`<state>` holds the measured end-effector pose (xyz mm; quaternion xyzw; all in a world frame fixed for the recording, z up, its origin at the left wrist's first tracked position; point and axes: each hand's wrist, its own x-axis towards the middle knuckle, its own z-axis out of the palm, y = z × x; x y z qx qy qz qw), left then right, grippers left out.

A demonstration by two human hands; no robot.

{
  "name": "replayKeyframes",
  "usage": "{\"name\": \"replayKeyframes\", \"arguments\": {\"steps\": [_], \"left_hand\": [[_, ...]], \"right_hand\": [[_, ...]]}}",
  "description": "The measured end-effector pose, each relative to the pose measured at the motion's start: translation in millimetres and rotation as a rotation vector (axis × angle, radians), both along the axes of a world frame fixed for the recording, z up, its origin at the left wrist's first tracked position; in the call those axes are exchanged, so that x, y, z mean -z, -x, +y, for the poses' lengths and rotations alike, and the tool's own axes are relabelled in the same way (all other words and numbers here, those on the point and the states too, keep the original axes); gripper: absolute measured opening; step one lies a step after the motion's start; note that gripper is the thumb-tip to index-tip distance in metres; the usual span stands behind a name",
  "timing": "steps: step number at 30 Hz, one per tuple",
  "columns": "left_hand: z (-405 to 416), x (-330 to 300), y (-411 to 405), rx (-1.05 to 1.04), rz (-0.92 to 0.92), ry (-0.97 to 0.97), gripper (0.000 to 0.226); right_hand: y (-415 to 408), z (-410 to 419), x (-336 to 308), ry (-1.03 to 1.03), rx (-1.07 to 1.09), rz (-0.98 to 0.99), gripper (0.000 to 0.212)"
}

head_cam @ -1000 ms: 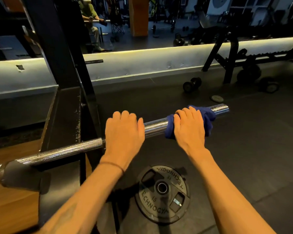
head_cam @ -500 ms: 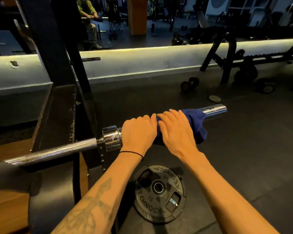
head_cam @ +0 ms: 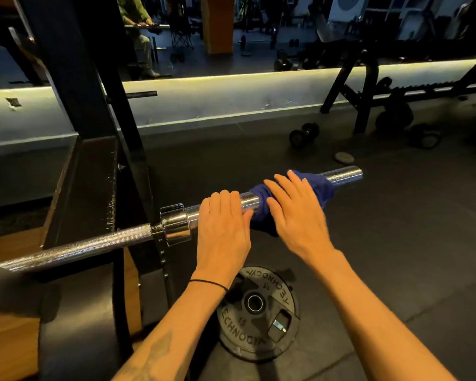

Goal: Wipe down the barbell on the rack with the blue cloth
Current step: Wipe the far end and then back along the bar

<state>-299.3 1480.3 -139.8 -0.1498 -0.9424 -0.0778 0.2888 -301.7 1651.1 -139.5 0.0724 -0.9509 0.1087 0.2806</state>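
Covering barbell (head_cam: 344,176) sleeve, blue cloth (head_cam: 318,185), fingertips hidden

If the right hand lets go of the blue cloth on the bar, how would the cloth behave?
The soft blue cloth is probably floppy and light: it drapes and bunches around the chrome barbell sleeve beneath the right hand. Released, it would likely sag or slide off the smooth, shiny metal rather than roll.

barbell (head_cam: 74,248): left end cut off by frame edge; sleeve partly covered by both hands | blue cloth (head_cam: 261,213): mid part hidden under right hand (head_cam: 297,215) | left hand (head_cam: 223,226): palm side unseen | weight plate (head_cam: 259,312): upper-left rim hidden behind wrist
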Motion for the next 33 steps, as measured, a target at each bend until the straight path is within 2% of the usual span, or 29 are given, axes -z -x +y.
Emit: {"name": "replayKeyframes", "arguments": {"steps": [2, 5, 7, 9, 10, 12, 14, 16, 18, 22, 25, 27, 31, 33], "left_hand": [[-2, 3, -1, 0.019, -0.003, -0.013, 0.037], [0, 6, -4, 0.013, -0.008, -0.033, 0.042], [2, 8, -4, -0.002, 0.006, -0.052, 0.043], [2, 8, -1, 0.016, 0.031, -0.089, 0.042], [1, 8, 1, 0.033, 0.042, -0.117, 0.041], [1, 6, 3, 0.051, 0.034, -0.155, 0.040], [0, 4, 3, 0.030, 0.028, -0.153, 0.038], [0, -1, 3, 0.016, 0.022, -0.141, 0.039], [-1, -8, 3, 0.006, 0.009, -0.086, 0.044], [0, -20, 3, -0.024, 0.021, 0.018, 0.053], [-1, -20, 5, -0.024, 0.024, 0.024, 0.052], [-2, -18, 5, -0.015, 0.043, 0.036, 0.054], [-7, -16, 6, 0.005, 0.086, 0.070, 0.059], [-9, -17, 9, 0.014, 0.083, 0.081, 0.062]], "right_hand": [[5, 27, -2, -0.055, 0.027, -0.005, 0.050], [18, 55, -2, 0.056, 0.281, -0.043, 0.056], [24, 40, -4, 0.072, 0.438, -0.075, 0.060], [26, 5, -7, 0.167, 0.500, -0.005, 0.055], [24, -11, -7, 0.225, 0.457, 0.034, 0.051], [14, -38, -2, 0.216, 0.250, 0.067, 0.047], [1, -41, 0, 0.127, 0.024, 0.052, 0.046], [4, -16, -6, -0.014, -0.080, 0.043, 0.044], [12, 14, -13, -0.057, -0.013, 0.068, 0.042], [23, 46, -14, -0.015, 0.300, 0.125, 0.031], [30, 14, -12, 0.020, 0.437, -0.017, 0.049], [27, -10, -9, 0.047, 0.344, 0.000, 0.046], [13, -1, -10, 0.002, -0.048, 0.044, 0.041], [21, 30, -13, -0.059, -0.009, 0.051, 0.041]]}}
